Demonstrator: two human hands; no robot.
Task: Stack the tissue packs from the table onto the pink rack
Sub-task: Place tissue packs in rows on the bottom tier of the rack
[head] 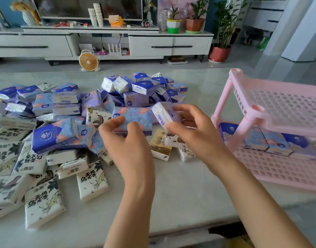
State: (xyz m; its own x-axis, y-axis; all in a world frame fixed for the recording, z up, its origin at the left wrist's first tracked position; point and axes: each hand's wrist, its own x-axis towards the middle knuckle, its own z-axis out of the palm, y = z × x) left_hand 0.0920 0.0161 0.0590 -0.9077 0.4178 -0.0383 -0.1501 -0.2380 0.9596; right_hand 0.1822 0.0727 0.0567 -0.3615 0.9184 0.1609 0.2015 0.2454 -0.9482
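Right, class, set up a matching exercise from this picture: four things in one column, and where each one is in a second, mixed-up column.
Things
1. Purple floral pack
2. Vinda pack shown edge-on
3. Yellow fan
4. Row of blue packs

Places
A. On the lower shelf of the pink rack
B. In the right hand
C. On the floor by the TV cabinet
D. In the left hand

Pairs: 1-D, 2-B, 3-C, 4-A

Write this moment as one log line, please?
left hand: grips purple pack | right hand: grips Vinda pack | pink rack: lower shelf partly filled
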